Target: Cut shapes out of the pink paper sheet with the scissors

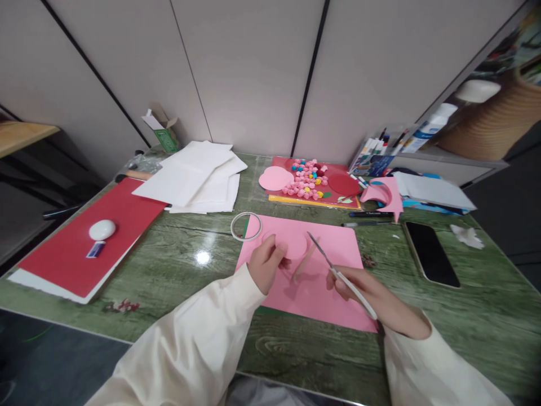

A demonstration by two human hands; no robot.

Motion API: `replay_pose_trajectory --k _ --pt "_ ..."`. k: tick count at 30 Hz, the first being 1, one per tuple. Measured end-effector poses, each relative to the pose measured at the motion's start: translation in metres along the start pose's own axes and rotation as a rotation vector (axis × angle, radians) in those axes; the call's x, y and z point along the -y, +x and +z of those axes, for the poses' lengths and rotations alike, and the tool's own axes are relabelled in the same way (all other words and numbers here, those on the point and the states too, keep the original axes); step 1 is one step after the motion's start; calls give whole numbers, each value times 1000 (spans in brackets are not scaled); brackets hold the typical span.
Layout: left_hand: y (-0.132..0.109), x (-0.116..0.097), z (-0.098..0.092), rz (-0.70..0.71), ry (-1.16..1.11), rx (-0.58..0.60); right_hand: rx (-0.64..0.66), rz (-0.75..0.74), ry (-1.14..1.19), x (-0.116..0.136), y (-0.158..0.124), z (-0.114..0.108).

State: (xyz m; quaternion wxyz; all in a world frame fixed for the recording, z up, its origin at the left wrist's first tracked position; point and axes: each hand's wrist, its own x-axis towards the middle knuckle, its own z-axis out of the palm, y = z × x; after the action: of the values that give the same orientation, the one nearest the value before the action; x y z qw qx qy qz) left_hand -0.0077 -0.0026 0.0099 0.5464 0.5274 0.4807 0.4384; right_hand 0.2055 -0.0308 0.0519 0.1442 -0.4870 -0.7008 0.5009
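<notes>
Pink paper disc, a round cut-out of thin card, sits pinched at its left edge in the left hand, whose fingers are curled closed on it. It hangs just above a large pink paper sheet lying flat on the green wood-grain bench. The right hand is closed around the handles of a pair of slim metal scissors, the blades pointing up and to the left, their tip just right of the disc. A narrow pink paper strip trails down from the disc between the two hands. A white tape ring lies touching the sheet's far left corner. To the right, a black phone rests face up, well apart from the sheet. A red board on the left carries a white oval object. A stack of white sheets lies behind.
</notes>
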Motion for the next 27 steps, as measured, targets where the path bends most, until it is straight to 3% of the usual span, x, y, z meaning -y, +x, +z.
replay_pose_trajectory --k 27 --pt "-1 -2 0 0 4 38 8 -4 19 -2 2 1"
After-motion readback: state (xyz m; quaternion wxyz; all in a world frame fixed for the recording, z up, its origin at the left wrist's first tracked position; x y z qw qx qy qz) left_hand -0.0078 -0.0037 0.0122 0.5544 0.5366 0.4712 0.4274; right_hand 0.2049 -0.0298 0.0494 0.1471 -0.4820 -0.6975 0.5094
